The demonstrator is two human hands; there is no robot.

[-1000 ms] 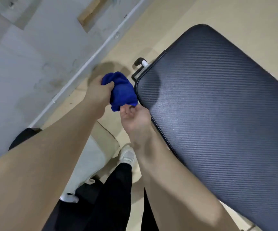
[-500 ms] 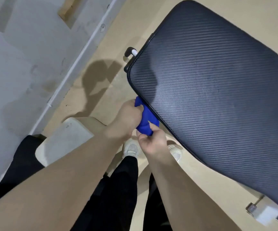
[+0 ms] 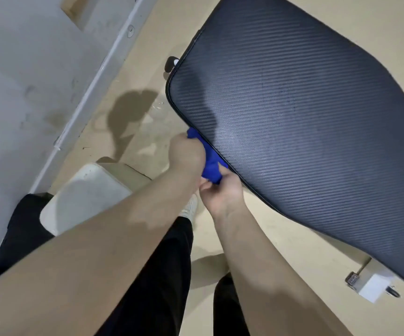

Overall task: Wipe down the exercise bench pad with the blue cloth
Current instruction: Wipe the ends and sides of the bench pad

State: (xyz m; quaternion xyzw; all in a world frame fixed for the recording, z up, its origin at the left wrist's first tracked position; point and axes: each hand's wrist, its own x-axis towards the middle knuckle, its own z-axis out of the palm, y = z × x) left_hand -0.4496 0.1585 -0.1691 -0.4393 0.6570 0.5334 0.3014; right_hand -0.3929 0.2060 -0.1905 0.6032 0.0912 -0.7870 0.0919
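Left hand: your left hand (image 3: 187, 154) sits just left of frame centre, fingers curled round the upper part of the blue cloth (image 3: 210, 163); the forearm runs down to the lower left corner.
Right hand: your right hand (image 3: 221, 190) lies just below and right of the left, palm turned up, thumb and fingertips pinching the lower end of the cloth.
Hands together: the two hands nearly touch, both clamped on the one cloth between them.
Blue cloth: bunched into a wad at the centre of the frame, pressed against the lower left edge of the bench pad (image 3: 305, 132); its top pokes out above the left hand.
Bench pad: dark, with fine diagonal ribbing and a piped seam along the edge; it fills the upper right and runs out of frame at the top and right.
Bench fittings: a black end cap (image 3: 171, 64) shows beside the pad's left corner; a white bracket (image 3: 373, 286) with a metal part shows under the pad at lower right.
Your legs: black trousers (image 3: 162, 275) at bottom centre; a white shoe (image 3: 190, 207) shows under the left wrist.
Floor: beige floor (image 3: 293, 275), with the shadow of your hands left of the pad.
White block: a pale rounded object (image 3: 87, 195) at centre left; what it is cannot be told.
Wall: grey wall (image 3: 26, 69) with a white skirting strip (image 3: 94, 86), upper left.
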